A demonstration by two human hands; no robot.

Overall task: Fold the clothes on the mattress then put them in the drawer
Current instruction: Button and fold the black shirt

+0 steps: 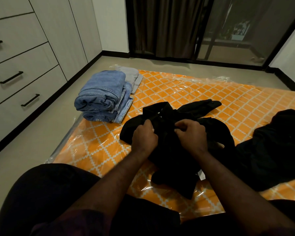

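Black shirt [170,133] lies on the orange mattress [177,89], collar away from the person, long axis running front to back. Left hand [144,135] and right hand [191,132] both pinch its front, close together.

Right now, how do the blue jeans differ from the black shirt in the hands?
The blue jeans are folded in a stack; the black shirt lies rumpled and unfolded. The blue jeans sit untouched; the left hand and right hand grip the black shirt. Both rest on the mattress.
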